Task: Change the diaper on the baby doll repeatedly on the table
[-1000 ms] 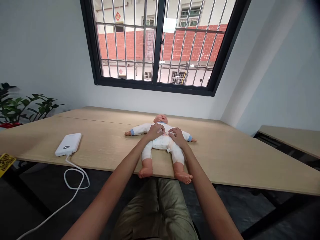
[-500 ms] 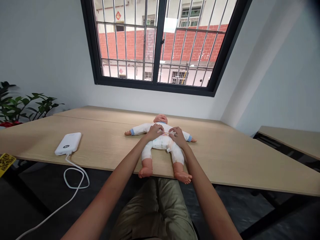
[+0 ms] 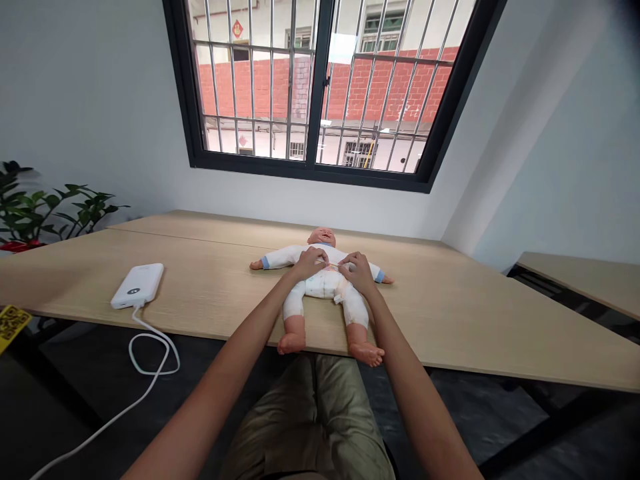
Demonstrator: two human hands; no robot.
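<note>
A baby doll (image 3: 323,237) lies on its back on the table, head toward the window and feet at the near edge. It wears a white suit with blue cuffs, and a white patterned diaper (image 3: 323,285) sits around its hips. At the doll's waist, my left hand (image 3: 311,262) is closed on the diaper's upper edge on the left side. Opposite it, my right hand (image 3: 356,269) pinches the same edge on the right. The fingertips are small and partly hidden. A small tab of the diaper sticks out by the doll's right-hand thigh in view.
On the wooden table (image 3: 460,313), a white power bank (image 3: 138,285) lies at the left, its white cable (image 3: 145,393) hanging over the front edge. A potted plant (image 3: 50,213) stands at far left. Behind the table is a barred window (image 3: 310,170); another table (image 3: 585,277) is at right.
Both hands stay at the doll's waist with hardly any movement. The whole view has shifted very slightly.
</note>
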